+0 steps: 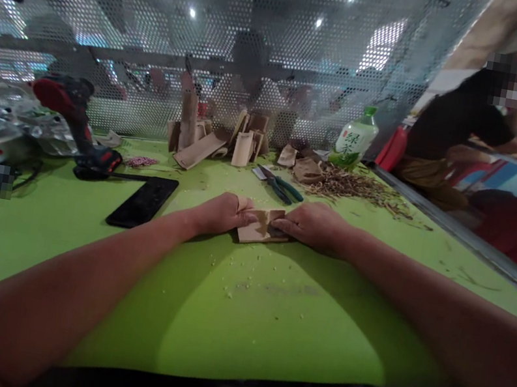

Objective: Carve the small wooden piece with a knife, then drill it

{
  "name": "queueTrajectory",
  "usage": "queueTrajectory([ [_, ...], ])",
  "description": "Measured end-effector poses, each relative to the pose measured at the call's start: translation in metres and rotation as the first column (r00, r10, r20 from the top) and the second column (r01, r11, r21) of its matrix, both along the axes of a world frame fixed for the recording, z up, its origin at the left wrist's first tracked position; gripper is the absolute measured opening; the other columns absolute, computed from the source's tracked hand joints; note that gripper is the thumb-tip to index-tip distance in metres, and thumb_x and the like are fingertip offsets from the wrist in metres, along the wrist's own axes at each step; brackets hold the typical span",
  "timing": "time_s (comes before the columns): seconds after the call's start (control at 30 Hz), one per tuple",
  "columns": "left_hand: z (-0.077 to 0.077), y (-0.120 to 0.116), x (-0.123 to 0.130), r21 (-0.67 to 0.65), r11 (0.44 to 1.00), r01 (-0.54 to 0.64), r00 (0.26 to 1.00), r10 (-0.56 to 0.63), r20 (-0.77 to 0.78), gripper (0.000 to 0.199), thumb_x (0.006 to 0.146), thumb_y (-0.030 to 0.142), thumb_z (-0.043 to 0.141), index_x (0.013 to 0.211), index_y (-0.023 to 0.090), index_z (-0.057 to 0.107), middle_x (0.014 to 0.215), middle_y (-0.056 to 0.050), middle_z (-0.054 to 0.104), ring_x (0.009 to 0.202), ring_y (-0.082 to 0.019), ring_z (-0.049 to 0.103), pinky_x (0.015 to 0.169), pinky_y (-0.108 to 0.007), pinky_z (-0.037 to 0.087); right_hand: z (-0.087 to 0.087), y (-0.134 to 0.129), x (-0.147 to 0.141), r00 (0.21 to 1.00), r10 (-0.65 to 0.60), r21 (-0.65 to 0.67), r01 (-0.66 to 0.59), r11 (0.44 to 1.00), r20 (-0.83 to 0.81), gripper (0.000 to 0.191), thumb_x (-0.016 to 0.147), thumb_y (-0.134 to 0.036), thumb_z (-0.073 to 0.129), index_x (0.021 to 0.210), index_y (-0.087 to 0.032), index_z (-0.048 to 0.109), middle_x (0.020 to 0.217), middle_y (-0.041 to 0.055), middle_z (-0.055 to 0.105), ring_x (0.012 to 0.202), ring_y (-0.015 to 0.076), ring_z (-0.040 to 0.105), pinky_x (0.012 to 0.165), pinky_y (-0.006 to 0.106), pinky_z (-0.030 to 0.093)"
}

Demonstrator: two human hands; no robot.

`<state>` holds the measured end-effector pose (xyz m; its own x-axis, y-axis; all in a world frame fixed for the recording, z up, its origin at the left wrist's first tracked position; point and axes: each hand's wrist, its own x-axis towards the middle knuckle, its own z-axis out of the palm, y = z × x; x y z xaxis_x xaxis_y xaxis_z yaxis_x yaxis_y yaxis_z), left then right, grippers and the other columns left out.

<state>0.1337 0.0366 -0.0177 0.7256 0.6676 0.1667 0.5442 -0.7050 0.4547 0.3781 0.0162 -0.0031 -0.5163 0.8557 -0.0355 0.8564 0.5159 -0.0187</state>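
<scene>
Both of my hands meet at a light tan, flat wood-like piece (254, 233) over the middle of the green table. My left hand (224, 214) grips its left side, thumb on top, with a tan band around one finger. On the right side, my right hand (310, 226) is closed, its thumb and fingers pressed on the piece; a small darker thing by those fingertips is too unclear to name. Pale crumbs lie on the table just in front. Beyond the hands are green-handled pliers (282, 188).
A black phone (144, 202) and a red-black power drill (70, 116) are on the left. Behind stand tan pieces (243, 148), a pile of brown strips (358, 189) and a green-capped bottle (355, 140). A person (464, 116) sits beyond the table's right edge.
</scene>
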Motion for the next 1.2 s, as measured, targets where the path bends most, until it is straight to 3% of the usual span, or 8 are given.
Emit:
queueTrajectory([
  [0.1,0.006,0.0,-0.012,-0.119,0.99,-0.079,0.996,0.084,0.042,0.032,0.09,0.043,0.051,0.084,0.014,0.062,0.07,-0.003,0.059,0.063,-0.014,0.052,0.056,-0.025,0.038,0.001,-0.007,0.01,0.997,0.035,-0.072,-0.04,0.997,-0.065,0.066,0.094,-0.066,0.03,0.076,-0.021,0.074,0.064,0.0047,0.065,0.051,0.0136,0.047,0.054,0.029,0.028],
  [0.17,0.016,0.003,-0.025,-0.219,0.944,-0.247,0.951,0.28,0.134,0.03,0.092,0.039,0.047,0.086,0.013,0.061,0.07,-0.004,0.06,0.06,-0.013,0.053,0.053,-0.025,0.039,0.001,-0.012,0.019,0.987,0.084,-0.156,-0.105,0.982,-0.135,0.063,0.094,-0.065,0.033,0.076,-0.02,0.074,0.062,0.0032,0.064,0.051,0.0129,0.047,0.055,0.029,0.029],
  [0.23,0.025,0.005,-0.035,-0.147,0.929,-0.339,0.887,0.368,0.28,0.026,0.091,0.037,0.049,0.088,0.014,0.061,0.072,-0.004,0.06,0.061,-0.013,0.052,0.053,-0.024,0.039,0.0,-0.015,0.026,0.98,0.083,-0.131,-0.108,0.985,-0.179,0.062,0.094,-0.063,0.034,0.073,-0.019,0.073,0.062,0.0033,0.063,0.052,0.0128,0.046,0.055,0.029,0.029],
  [0.3,0.03,0.006,-0.036,-0.076,0.943,-0.325,0.879,0.331,0.345,0.027,0.09,0.039,0.051,0.086,0.015,0.061,0.072,-0.005,0.06,0.062,-0.013,0.05,0.055,-0.024,0.038,-0.001,-0.013,0.027,0.982,0.058,-0.062,-0.071,0.996,-0.18,0.06,0.094,-0.063,0.036,0.071,-0.019,0.071,0.061,0.0029,0.062,0.051,0.0124,0.043,0.054,0.028,0.028],
  [0.47,0.018,0.001,-0.014,-0.018,0.978,-0.21,0.972,0.211,0.102,0.025,0.086,0.038,0.055,0.08,0.015,0.063,0.069,-0.003,0.059,0.063,-0.014,0.051,0.056,-0.025,0.035,-0.001,-0.004,0.012,0.985,-0.024,0.103,0.042,0.994,-0.174,0.063,0.095,-0.063,0.027,0.07,-0.02,0.068,0.064,0.0032,0.061,0.054,0.0134,0.044,0.054,0.028,0.025],
  [0.63,0.012,-0.003,-0.004,0.009,0.98,-0.2,0.976,0.199,0.088,0.028,0.089,0.04,0.049,0.082,0.016,0.063,0.075,-0.004,0.062,0.067,-0.015,0.053,0.059,-0.026,0.036,0.001,-0.004,0.005,0.978,-0.163,0.16,0.183,0.97,-0.131,0.068,0.096,-0.063,0.02,0.075,-0.019,0.068,0.066,0.0061,0.062,0.055,0.0149,0.045,0.053,0.028,0.023],
  [1.2,0.009,-0.005,0.003,0.028,0.989,-0.148,0.987,0.146,0.064,0.031,0.089,0.041,0.049,0.08,0.015,0.062,0.073,-0.005,0.061,0.065,-0.016,0.052,0.062,-0.028,0.038,-0.006,-0.002,-0.006,0.989,-0.14,0.159,0.13,0.979,0.051,0.072,0.096,-0.065,0.017,0.089,-0.022,0.074,0.082,0.0108,0.073,0.062,0.0192,0.058,0.054,0.03,0.027],
])
